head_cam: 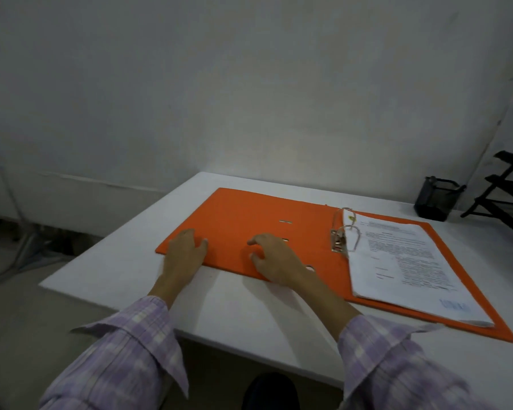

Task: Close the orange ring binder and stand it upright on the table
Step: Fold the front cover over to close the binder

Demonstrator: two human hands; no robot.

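Both hands, left hand and right hand, rest open, apparently flat, on the orange ring binder's open cover at frame centre; its rings and papers lie rightward.

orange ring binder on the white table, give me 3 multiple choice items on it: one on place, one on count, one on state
1. Where does the stack of printed paper sheets lie?
A. on the binder's right half
B. on its left cover
C. on the floor

2. How many hands rest on the left cover?
A. none
B. one
C. two

3. The orange ring binder is:
A. closed and upright
B. open and flat
C. closed and flat

Answers:
1 A, the sheets sit right of the metal ring mechanism.
2 C, left hand and right hand both lie on it.
3 B, both covers are spread on the white table.
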